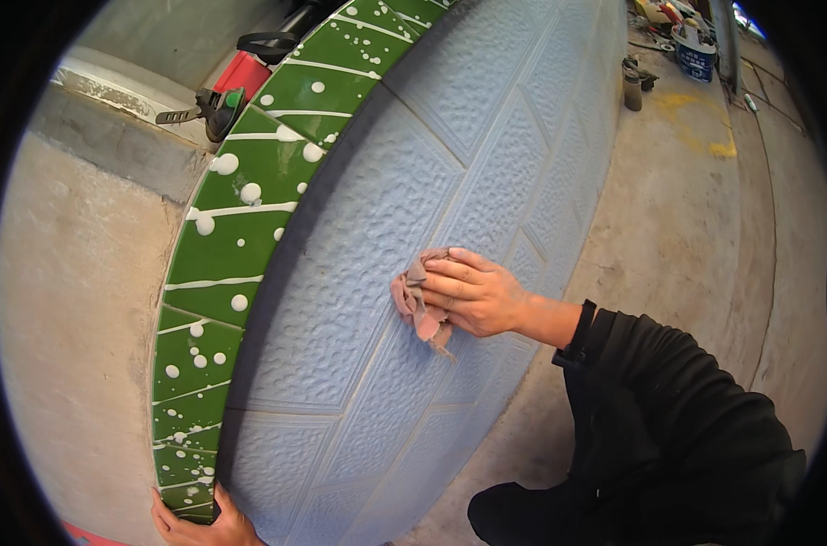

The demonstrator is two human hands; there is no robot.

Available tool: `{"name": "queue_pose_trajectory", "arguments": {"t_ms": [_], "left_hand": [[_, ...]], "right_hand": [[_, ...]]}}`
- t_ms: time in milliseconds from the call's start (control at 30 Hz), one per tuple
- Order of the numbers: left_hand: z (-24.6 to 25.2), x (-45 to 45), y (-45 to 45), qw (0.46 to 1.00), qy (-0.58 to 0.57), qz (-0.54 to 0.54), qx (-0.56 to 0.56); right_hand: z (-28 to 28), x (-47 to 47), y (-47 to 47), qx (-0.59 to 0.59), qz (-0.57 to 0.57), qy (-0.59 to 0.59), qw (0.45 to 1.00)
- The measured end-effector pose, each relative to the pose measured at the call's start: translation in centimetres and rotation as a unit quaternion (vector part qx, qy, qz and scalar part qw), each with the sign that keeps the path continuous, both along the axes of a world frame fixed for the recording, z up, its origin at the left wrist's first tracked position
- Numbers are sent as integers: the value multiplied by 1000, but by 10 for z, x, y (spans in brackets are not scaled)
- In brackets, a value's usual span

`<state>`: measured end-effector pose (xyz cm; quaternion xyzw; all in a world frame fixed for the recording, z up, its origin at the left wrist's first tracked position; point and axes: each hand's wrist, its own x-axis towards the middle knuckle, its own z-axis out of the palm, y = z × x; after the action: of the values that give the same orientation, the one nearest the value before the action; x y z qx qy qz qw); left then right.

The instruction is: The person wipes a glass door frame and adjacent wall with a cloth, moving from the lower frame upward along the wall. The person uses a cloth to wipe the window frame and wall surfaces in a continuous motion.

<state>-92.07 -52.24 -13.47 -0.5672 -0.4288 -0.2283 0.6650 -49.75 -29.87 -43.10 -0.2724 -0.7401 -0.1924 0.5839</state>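
My right hand (482, 290) presses a crumpled pinkish-brown rag (420, 304) against a pale blue-grey embossed tile face (359, 225). The fingers lie spread over the rag, and the palm's underside is hidden. Along the top runs a narrow ledge of glossy green tiles (215, 259) with white spots and streaks. At the ledge's near end, my left hand (209, 522) grips across it, fingers on the left edge and thumb on the right. A dark band separates the green tiles from the embossed face.
Beside the ledge's far left edge is a black suction-cup tool (222, 112) with a strap, near a red object (243, 75). On the concrete floor (666, 225) at the right stand a bottle (632, 89) and a blue bucket (694, 58) holding tools. A marker (750, 102) lies near them.
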Motion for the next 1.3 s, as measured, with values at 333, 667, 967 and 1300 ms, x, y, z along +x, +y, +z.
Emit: {"name": "queue_pose_trajectory", "arguments": {"t_ms": [333, 667, 967, 1300], "left_hand": [[0, 0, 1, 999, -33, 7, 0], [-2, 8, 2, 998, -50, -29, -5], [-3, -5, 6, 999, -29, -3, 27], [-4, -18, 12, 998, -8, 21, 53]], "right_hand": [[-11, 146, 89, -288, -125, 321, 894], [-37, -133, -67, -55, 101, 32, 993], [-62, -374, -185, -117, 346, -76, 928], [-112, -300, -158, -134, 265, -78, 952]]}}
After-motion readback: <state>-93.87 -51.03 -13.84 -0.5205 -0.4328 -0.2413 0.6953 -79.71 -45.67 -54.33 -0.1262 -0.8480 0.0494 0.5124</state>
